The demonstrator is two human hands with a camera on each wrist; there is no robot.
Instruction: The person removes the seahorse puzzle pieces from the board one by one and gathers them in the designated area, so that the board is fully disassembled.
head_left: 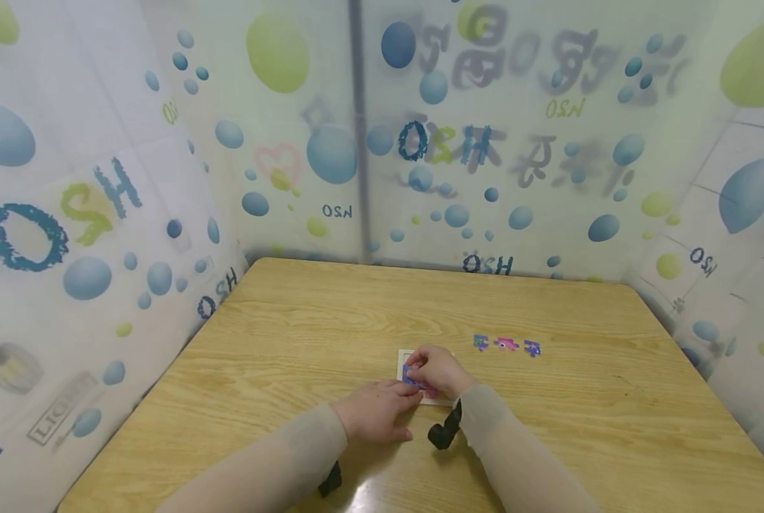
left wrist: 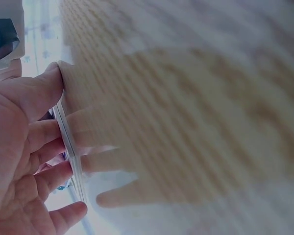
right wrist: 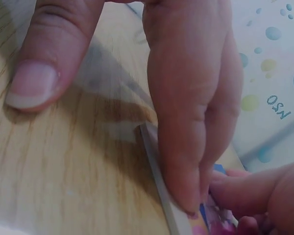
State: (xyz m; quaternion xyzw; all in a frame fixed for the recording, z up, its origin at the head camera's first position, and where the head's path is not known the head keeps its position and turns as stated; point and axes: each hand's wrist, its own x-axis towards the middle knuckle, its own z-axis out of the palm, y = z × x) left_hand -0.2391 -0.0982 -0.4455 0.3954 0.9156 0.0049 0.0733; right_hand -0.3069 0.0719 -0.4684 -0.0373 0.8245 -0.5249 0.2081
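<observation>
A small jigsaw tray (head_left: 400,362) with a pale rim lies on the table, blue and pink puzzle picture inside it. My left hand (head_left: 377,411) rests at its near left side, fingers stretched out and touching the rim; the left wrist view shows this hand (left wrist: 24,147) edge-on. Over the tray my right hand (head_left: 438,369) curls its fingers and pinches at a blue puzzle piece (head_left: 410,377), mostly hidden beneath them. In the right wrist view the right hand (right wrist: 274,196) bends over the picture, beside the left fingers (right wrist: 181,122) at the tray edge (right wrist: 161,188).
Three loose puzzle pieces lie right of the tray: a blue-green one (head_left: 481,342), a pink one (head_left: 507,344) and a purple-blue one (head_left: 532,348). The wooden table (head_left: 279,328) is bordered by patterned curtains (head_left: 517,171) behind and at both sides.
</observation>
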